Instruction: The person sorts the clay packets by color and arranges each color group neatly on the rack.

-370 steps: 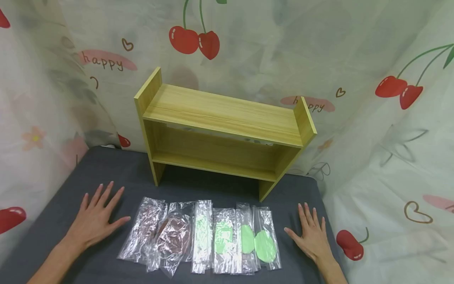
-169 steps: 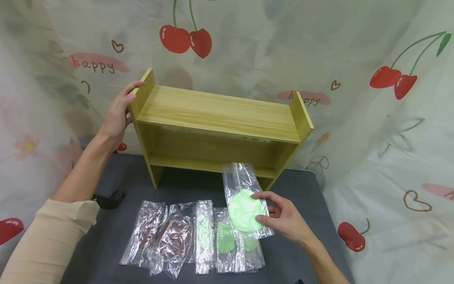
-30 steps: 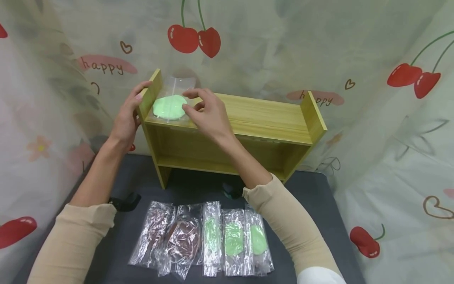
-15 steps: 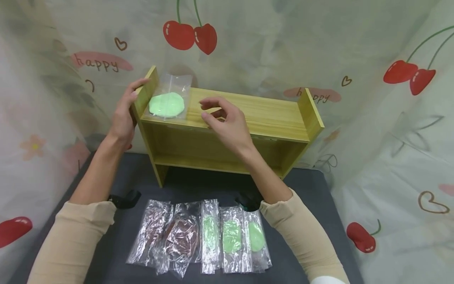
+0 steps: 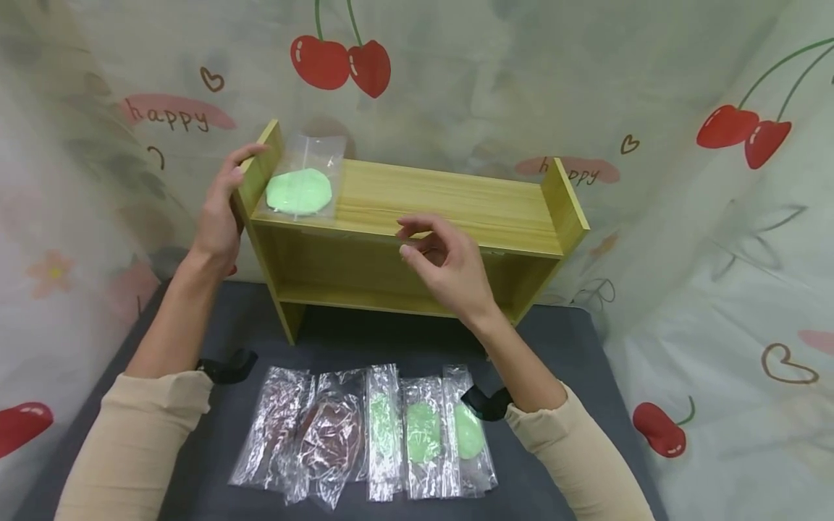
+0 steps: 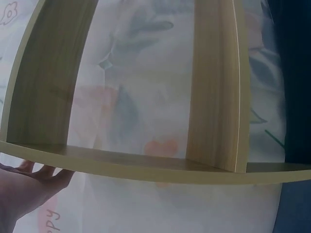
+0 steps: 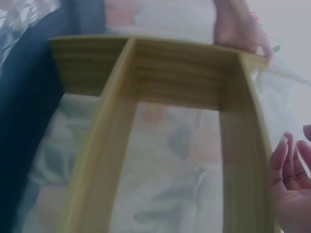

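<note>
A light wooden two-tier shelf stands at the back of the table. My left hand grips the upper end of its left side panel, fingers over the edge; the left wrist view has part of that hand at the panel's outer side. On the top board's left end lies a clear bag with a flat light-green piece. In front of the shelf hovers my right hand, fingers loosely bent and nothing held. The right wrist view also catches the right hand beside the top board.
In a row on the dark tabletop lie several clear bags: ones with brown pieces to the left, ones with green pieces to the right. A cherry-print curtain hangs close behind the shelf and along both sides.
From lying flat on the table, my left hand has gone to the shelf. My right hand lifted a green-piece bag onto the top board, let go and drew back right and down.
</note>
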A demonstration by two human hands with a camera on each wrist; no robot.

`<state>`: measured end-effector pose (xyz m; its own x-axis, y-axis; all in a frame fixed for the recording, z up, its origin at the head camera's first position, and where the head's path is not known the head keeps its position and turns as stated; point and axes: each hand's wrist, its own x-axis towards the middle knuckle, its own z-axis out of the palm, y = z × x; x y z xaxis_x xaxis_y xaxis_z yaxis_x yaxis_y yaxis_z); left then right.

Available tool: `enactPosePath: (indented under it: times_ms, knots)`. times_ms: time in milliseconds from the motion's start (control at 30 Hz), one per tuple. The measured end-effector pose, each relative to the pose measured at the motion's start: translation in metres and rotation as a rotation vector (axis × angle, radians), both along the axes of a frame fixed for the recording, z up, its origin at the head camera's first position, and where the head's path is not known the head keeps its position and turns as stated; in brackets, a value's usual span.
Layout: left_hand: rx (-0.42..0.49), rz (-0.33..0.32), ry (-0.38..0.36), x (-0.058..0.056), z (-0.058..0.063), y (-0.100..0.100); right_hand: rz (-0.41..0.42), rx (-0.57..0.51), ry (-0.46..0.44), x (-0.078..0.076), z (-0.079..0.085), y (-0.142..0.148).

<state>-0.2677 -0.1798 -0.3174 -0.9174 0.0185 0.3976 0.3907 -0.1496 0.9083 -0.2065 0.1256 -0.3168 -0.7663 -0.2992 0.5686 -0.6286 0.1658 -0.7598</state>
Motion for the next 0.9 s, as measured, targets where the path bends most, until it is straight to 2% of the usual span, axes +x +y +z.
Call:
enactPosePath:
  times_ms: [100, 167, 367, 667, 900]
  knots:
    - [0.011, 0.004, -0.012, 0.000, 0.000, 0.001, -0.025, 0.039, 0.050, 0.005, -0.010, 0.008]
    - [0.021, 0.006, -0.020, 0.000, 0.000, 0.001, -0.025, 0.052, 0.045, 0.008, -0.016, 0.012]
    - [0.043, 0.003, -0.014, 0.000, -0.001, 0.000, -0.043, 0.055, -0.038, 0.020, -0.039, 0.029]
    - [0.020, 0.011, -0.041, 0.002, 0.000, 0.005, -0.091, 0.077, -0.168, 0.040, -0.077, 0.053]
    - [0.020, 0.012, -0.044, 0.002, 0.000, 0.002, -0.139, 0.144, -0.239, 0.066, -0.084, 0.065]
